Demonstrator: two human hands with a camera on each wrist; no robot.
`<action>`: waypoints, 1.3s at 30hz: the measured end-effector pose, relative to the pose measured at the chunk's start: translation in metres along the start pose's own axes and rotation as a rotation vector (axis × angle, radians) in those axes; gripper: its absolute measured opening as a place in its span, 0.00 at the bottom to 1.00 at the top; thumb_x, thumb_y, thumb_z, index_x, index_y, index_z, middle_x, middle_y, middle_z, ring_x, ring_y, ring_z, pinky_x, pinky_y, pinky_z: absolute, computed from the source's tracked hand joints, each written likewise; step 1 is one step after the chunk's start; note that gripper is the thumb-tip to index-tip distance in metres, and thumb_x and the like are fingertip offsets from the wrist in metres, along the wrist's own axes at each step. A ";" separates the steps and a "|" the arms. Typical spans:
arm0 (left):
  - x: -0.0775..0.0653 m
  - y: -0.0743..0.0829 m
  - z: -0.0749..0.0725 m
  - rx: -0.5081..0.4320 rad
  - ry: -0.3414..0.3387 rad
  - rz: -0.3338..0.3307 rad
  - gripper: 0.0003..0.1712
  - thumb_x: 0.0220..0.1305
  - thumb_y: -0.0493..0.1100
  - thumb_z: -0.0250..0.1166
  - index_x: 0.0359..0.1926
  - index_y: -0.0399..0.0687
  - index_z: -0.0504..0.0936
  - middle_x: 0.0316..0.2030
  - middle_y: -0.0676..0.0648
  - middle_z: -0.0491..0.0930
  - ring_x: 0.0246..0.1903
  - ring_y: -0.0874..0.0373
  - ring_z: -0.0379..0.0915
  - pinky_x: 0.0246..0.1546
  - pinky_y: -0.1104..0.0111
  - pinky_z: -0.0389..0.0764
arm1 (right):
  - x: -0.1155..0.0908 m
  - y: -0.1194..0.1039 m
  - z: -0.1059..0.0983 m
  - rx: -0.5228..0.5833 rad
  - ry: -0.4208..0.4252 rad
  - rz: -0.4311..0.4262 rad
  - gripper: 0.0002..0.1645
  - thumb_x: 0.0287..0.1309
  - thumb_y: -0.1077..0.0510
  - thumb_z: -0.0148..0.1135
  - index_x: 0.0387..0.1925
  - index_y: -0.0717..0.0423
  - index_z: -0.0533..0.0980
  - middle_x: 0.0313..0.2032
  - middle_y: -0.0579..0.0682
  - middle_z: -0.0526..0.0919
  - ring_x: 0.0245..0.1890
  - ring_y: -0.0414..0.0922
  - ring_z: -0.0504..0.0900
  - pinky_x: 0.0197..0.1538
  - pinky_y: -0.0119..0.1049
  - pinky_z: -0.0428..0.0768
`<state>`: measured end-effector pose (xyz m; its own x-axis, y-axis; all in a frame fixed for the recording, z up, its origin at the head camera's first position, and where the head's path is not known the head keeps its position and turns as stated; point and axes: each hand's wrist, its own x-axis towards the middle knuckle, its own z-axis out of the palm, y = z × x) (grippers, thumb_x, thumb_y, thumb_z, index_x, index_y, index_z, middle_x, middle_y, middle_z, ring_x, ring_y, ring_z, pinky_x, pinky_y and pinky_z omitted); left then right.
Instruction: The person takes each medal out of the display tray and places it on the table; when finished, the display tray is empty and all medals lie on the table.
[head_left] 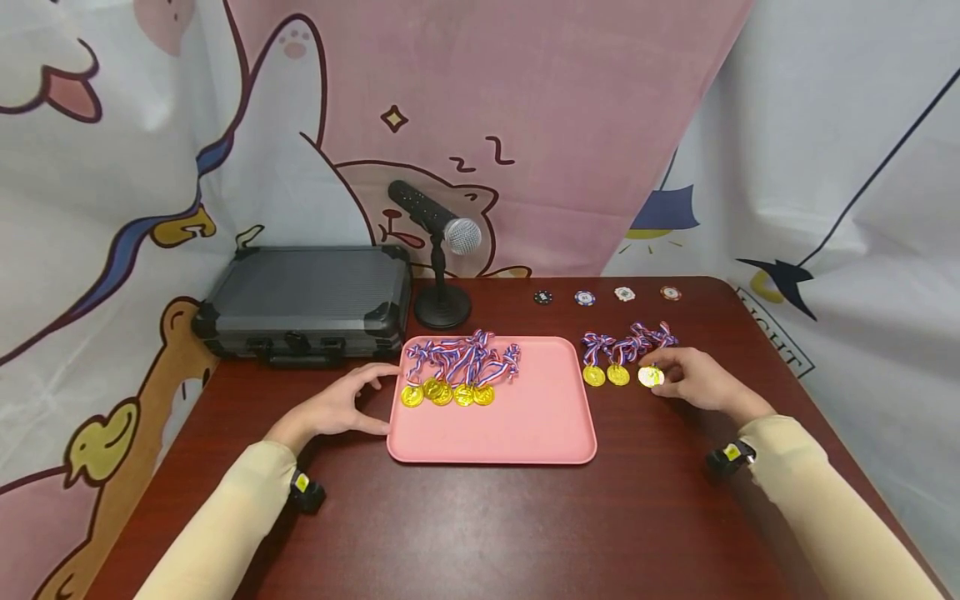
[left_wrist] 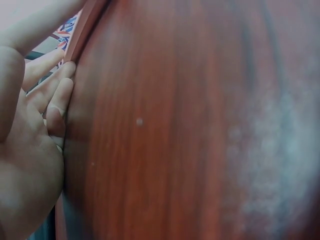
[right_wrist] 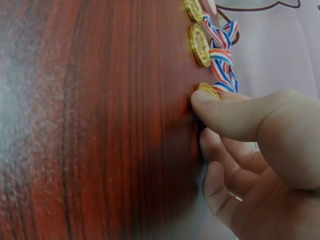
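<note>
My right hand (head_left: 697,382) pinches a gold medal (head_left: 649,377) between thumb and fingers, low over the table right of the tray; the right wrist view shows the thumb on the medal's (right_wrist: 206,90) face. Two more gold medals, one nearer the tray (head_left: 594,376) and one beside it (head_left: 618,374), lie to its left, their red, white and blue ribbons (head_left: 636,343) bunched behind. With thumb and fingers spread, my left hand (head_left: 341,406) rests at the left edge of a pink tray (head_left: 532,429). Several gold medals (head_left: 463,395) with knotted striped ribbons lie in its left part.
A dark hard case (head_left: 307,292) stands at the back left. Beside it, a microphone (head_left: 435,212) sits on a round-based stand (head_left: 442,306) behind the tray. Several poker chips (head_left: 585,297) line the table's back edge. Printed cloth hangs behind and at both sides.
</note>
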<state>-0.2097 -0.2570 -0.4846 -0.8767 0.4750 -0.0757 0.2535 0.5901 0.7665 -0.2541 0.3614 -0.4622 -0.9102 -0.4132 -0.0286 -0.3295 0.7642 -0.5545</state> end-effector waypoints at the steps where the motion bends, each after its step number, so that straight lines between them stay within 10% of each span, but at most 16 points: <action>1: 0.000 0.000 0.000 0.000 0.001 0.001 0.53 0.49 0.56 0.85 0.76 0.64 0.70 0.70 0.48 0.70 0.61 0.47 0.66 0.59 0.45 0.69 | 0.000 -0.001 0.000 -0.011 0.000 -0.005 0.25 0.56 0.66 0.78 0.56 0.58 0.83 0.47 0.56 0.87 0.30 0.43 0.80 0.33 0.34 0.76; 39: 0.001 -0.003 0.001 0.023 0.014 0.031 0.55 0.48 0.58 0.86 0.76 0.63 0.70 0.70 0.48 0.71 0.60 0.48 0.67 0.57 0.48 0.70 | 0.002 -0.001 0.003 -0.100 0.055 0.041 0.25 0.55 0.61 0.80 0.56 0.59 0.85 0.51 0.60 0.86 0.37 0.48 0.81 0.38 0.39 0.79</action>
<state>-0.2108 -0.2576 -0.4873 -0.8741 0.4838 -0.0429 0.2897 0.5904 0.7533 -0.2549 0.3583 -0.4636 -0.9349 -0.3548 -0.0020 -0.3126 0.8264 -0.4683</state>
